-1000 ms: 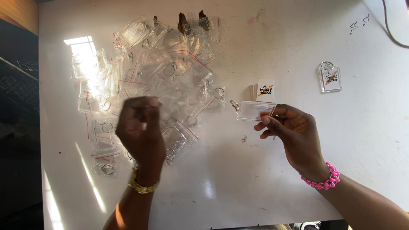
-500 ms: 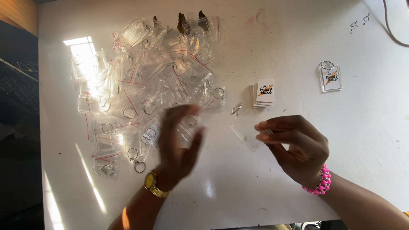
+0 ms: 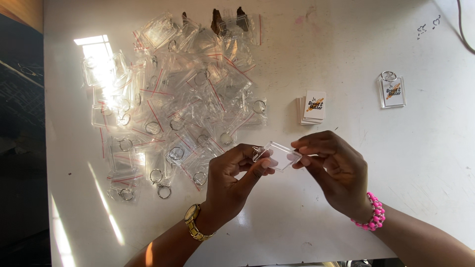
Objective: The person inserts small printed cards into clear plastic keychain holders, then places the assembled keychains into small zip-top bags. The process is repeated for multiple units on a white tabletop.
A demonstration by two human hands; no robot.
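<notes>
Both hands (image 3: 277, 165) now meet, pinching the clear keychain case (image 3: 278, 155) above the worktop (image 3: 435, 163); smooth plastic could slip.

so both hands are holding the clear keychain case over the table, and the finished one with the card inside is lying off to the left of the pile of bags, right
Not quite. The head view shows the finished keychain lying to the right, beyond the small stack of cards, not left of the pile of bags. The rest holds: the left hand and right hand both hold the clear keychain case over the table.
</notes>
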